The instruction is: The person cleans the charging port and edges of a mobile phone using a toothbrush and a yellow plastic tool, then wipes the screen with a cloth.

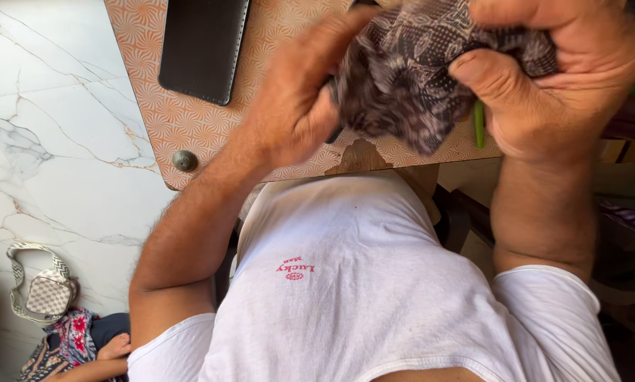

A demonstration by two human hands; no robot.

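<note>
A bunched piece of dark patterned fabric (pixel 416 71), brown and grey with a leafy print, is held over the near edge of an orange-patterned table (pixel 190 120). My left hand (pixel 296 99) grips the fabric's left side, with something dark and slim partly hidden under its fingers. My right hand (pixel 551 78) clamps the fabric's right side, thumb pressing into the cloth. A thin green object (pixel 479 124) shows just below the fabric near my right hand.
A black rectangular slab (pixel 201 46) lies on the table at the upper left. A small round grey knob (pixel 184 160) sits near the table's corner. On the white marble floor at the lower left lie a checkered handbag (pixel 45 290) and another person's hand (pixel 112 348).
</note>
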